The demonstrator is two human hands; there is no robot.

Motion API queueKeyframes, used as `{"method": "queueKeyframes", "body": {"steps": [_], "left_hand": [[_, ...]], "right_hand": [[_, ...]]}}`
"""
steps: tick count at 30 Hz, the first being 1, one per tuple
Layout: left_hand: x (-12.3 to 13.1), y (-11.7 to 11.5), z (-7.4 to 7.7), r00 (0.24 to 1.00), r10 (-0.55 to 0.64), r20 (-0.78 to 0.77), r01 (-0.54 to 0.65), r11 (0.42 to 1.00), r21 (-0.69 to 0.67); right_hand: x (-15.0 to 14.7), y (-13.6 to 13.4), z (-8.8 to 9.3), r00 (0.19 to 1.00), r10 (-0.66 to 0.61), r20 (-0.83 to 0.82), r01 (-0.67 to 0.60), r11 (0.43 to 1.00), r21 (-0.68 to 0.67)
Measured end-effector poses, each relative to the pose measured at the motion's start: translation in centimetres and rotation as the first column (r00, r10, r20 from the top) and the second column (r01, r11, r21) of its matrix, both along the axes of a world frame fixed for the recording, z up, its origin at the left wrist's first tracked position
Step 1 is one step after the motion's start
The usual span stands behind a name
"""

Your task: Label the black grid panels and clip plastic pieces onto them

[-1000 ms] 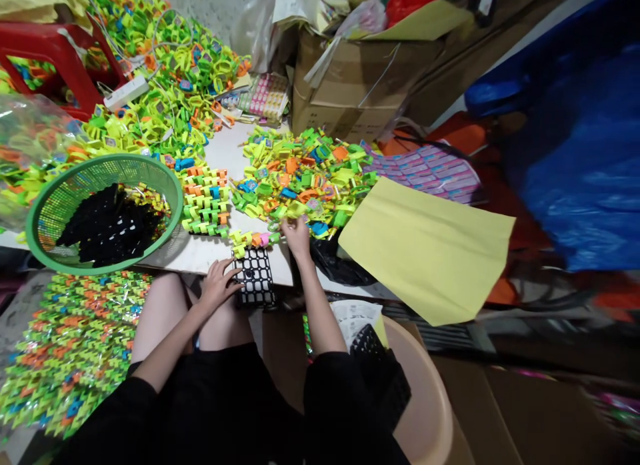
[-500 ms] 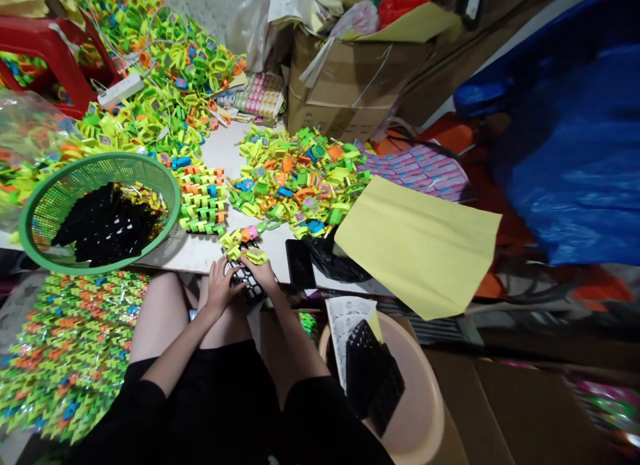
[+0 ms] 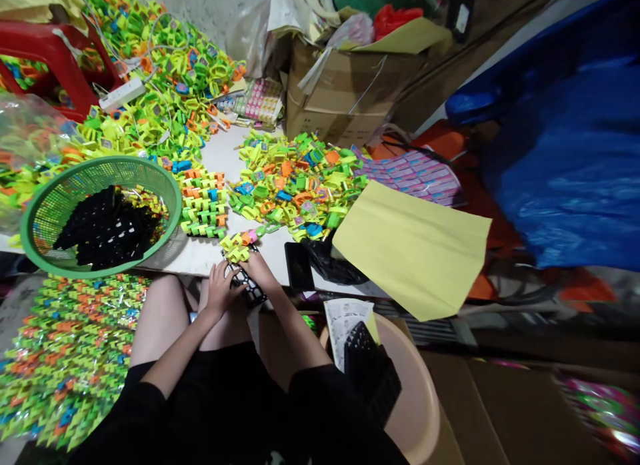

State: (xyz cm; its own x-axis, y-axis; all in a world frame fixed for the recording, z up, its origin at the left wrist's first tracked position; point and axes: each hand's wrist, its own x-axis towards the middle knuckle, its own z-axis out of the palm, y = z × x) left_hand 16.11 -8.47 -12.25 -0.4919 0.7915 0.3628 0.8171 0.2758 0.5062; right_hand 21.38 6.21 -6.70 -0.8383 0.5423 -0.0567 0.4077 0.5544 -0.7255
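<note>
A black plastic card with rows of pale openings (image 3: 254,290) leans at the table's front edge, over my lap. My left hand (image 3: 221,290) grips its left side, fingers bent over its face. At its upper end my right hand (image 3: 259,272) has its fingers closed at a yellow toy watch (image 3: 239,253); the fingertips are partly hidden. Several yellow, orange and pink toy watches sit along the card's top. Behind them, a loose pile of toy watches (image 3: 300,182) covers the table, and a block of filled rows (image 3: 204,204) lies to the left.
A green basket (image 3: 35,252) with black cards stands left. Right of my hands lie a phone (image 3: 299,265), a black bag (image 3: 333,262) and a yellow sheet (image 3: 415,252). Below is a pale tub (image 3: 425,398). Behind are a cardboard box (image 3: 340,85) and a red stool (image 3: 45,45).
The yellow toy watch at my right fingers has moved left, in against the others on the card. My left hand stays at the card's left side. The view has shifted slightly.
</note>
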Motion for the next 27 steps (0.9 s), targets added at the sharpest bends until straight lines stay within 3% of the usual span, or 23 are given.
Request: {"method": "queueKeyframes", "body": {"steps": [5, 12, 15, 19, 23, 27], "left_hand": [[-1.3, 0.0, 0.3, 0.998, -0.025, 0.050, 0.023, 0.999, 0.037], [-3.4, 0.0, 1.0, 0.998, 0.050, 0.022, -0.051, 0.998, 0.038], [-3.7, -0.5, 0.7, 0.995, 0.082, -0.055, -0.084, 0.995, -0.049], [-4.4, -1.4, 0.2, 0.981, 0.155, -0.113, -0.167, 0.981, -0.100], [-5.1, -2.2, -0.2, 0.972, 0.213, -0.100, -0.223, 0.969, -0.107], [-5.6, -2.5, -0.6, 0.972, 0.228, -0.057, -0.232, 0.968, -0.099]], "right_hand": [[-0.4, 0.1, 0.3, 1.000, 0.023, 0.005, -0.023, 1.000, -0.003], [1.9, 1.7, -0.1, 0.992, 0.026, -0.120, -0.047, 0.983, -0.177], [3.3, 4.1, -0.2, 0.986, -0.160, -0.056, 0.159, 0.987, -0.034], [3.5, 7.2, -0.2, 0.915, -0.399, 0.053, 0.380, 0.900, 0.212], [2.1, 8.8, -0.3, 0.903, -0.414, 0.113, 0.364, 0.879, 0.307], [1.1, 8.4, -0.6, 0.902, -0.411, 0.131, 0.329, 0.852, 0.406]]}}
